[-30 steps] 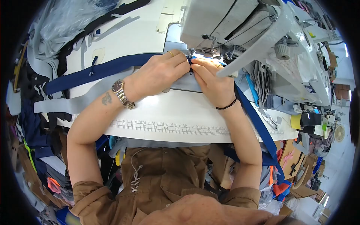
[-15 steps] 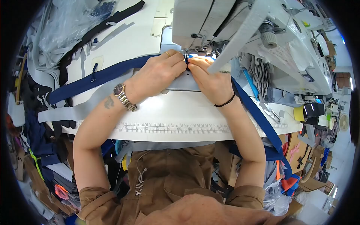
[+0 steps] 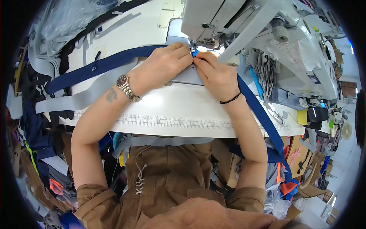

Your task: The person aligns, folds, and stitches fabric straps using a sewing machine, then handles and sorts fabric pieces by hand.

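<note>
My left hand lies just left of the needle area, its fingers bunched down on a navy blue fabric strip. Right beside it, my right hand pinches the same strip close to the presser foot. From my left hand the strip runs leftward over the table; past my right hand it drops to the right and over the front edge. A light grey strip lies beneath my left forearm. Both sets of fingertips partly cover the fabric at the foot of the sewing machine.
A printed ruler runs along the table's front edge. Scissors lie at the right, near stacked grey pieces. Plastic wrap and black and grey strips crowd the back left. A zipper pull rests on the navy strip.
The view has shifted slightly, so the machine appears further right. My right fingers have drawn in from a flatter pose to a tighter pinch near the presser foot. My left hand stays on the strip.
</note>
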Demonstrator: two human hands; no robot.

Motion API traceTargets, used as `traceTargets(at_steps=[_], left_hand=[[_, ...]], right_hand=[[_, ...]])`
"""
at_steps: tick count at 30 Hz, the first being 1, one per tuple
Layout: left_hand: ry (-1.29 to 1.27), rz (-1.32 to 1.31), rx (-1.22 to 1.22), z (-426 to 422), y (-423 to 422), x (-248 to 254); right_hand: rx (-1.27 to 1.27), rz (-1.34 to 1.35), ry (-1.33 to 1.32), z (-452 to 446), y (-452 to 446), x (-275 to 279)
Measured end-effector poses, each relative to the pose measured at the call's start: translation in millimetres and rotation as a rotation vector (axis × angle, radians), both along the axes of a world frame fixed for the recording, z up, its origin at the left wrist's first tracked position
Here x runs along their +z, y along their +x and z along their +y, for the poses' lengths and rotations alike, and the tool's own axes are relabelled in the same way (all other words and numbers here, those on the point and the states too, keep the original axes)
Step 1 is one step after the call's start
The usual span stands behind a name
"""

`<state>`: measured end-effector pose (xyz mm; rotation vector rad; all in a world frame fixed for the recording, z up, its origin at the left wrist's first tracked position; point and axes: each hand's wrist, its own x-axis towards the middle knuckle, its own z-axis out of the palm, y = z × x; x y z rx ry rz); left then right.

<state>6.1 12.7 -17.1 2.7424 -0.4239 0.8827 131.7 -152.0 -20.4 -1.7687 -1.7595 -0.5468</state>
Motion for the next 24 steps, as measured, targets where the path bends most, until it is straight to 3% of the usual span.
traceTargets(at_steps=[9,17,24], left_hand=[[0.016,0.096,-0.011,6.3,-10.5,6.2],[-0.009,0.074,0.021,8.4,-11.0,0.5],[0.144,0.096,-0.013,3.1,-13.2,4.4]], right_hand=[[-0.054,0.232,-0.051,-4.9,1.2,-6.7],[-0.038,0.092,-0.024,-3.1,-3.2,-1.3],[-0.041,0.018,-0.030,-3.5,-3.5,-2.0]])
